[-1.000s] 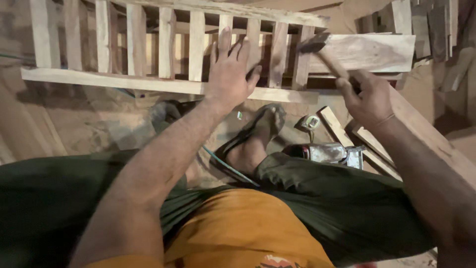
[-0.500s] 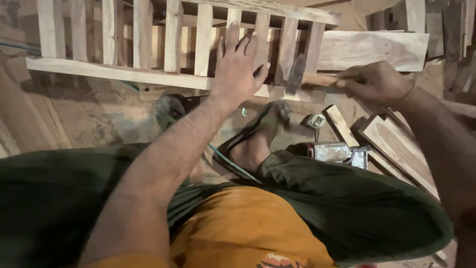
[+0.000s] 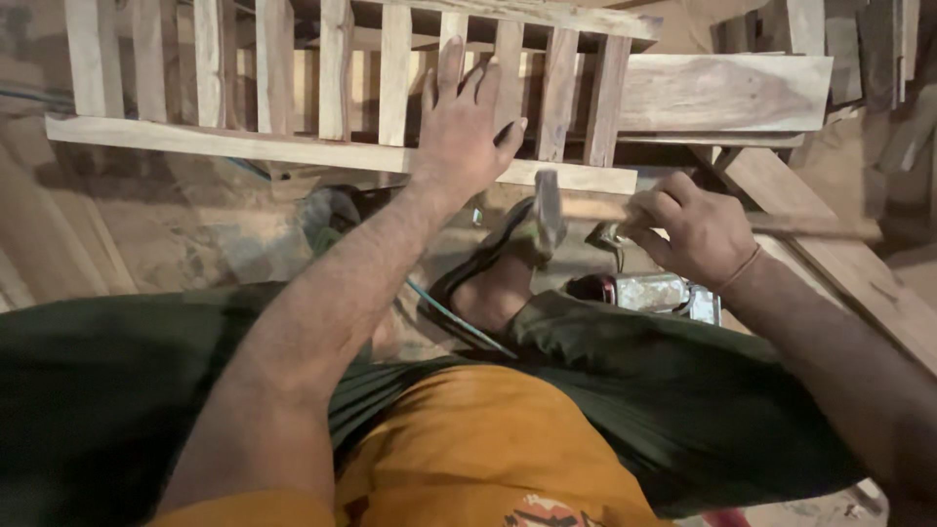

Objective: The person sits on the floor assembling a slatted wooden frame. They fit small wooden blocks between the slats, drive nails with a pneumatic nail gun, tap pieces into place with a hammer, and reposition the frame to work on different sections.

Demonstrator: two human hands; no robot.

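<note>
**Hammer in one hand, wooden frame under the other**

Looking down from the head view, so nearest the camera is an orange shirt [image 3: 478, 444] and dark green trousers [image 3: 683, 410] stretching across both knees. A foot in a sandal [image 3: 498, 268] is poking out between the legs, resting on the dusty floor [image 3: 185, 224], with a small metal tin [image 3: 654, 293] lying just beside it.

Further out, the right hand [image 3: 698, 229] is wrapping its fingers [image 3: 656, 217] shut around a hammer [image 3: 549, 207], with the head hanging just under the bottom rail. The left hand [image 3: 464, 132] is lying flat, fingers spread wide open, pressing on a slatted wooden frame [image 3: 322, 151], gripping nothing.

Behind the frame a wide plank [image 3: 722, 93] is sitting crosswise, and more loose boards [image 3: 839, 283] are leaning off to the right.
</note>
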